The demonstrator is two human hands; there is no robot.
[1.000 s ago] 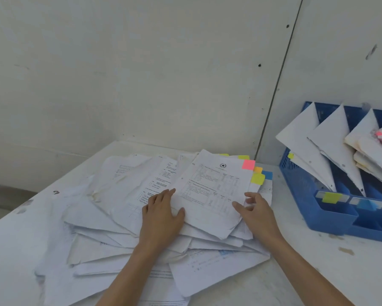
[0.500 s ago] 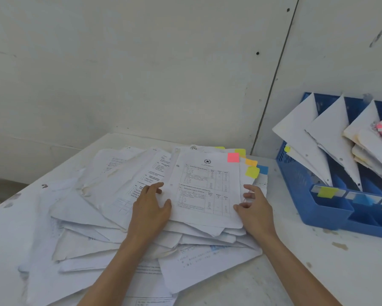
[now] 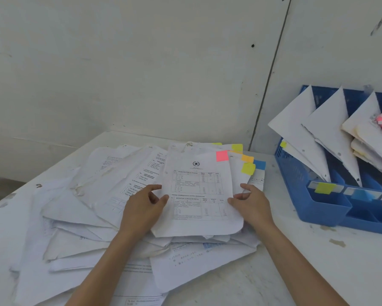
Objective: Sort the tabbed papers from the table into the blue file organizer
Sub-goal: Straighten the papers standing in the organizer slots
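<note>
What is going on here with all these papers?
A person is sorting papers. The left hand and the right hand grip the top sheet, the one with a pink tab, by its two side edges, at the top of a loose pile on the table. It is not yet filed. The blue organizer at the right already holds several papers.

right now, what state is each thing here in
top sheet, pink-tabbed, pinched at both side edges
left hand, pinches top sheet's left edge
right hand, pinches its right edge
pile, loose, fanned out on the table
organizer, upright, papers leaning in its slots
</note>
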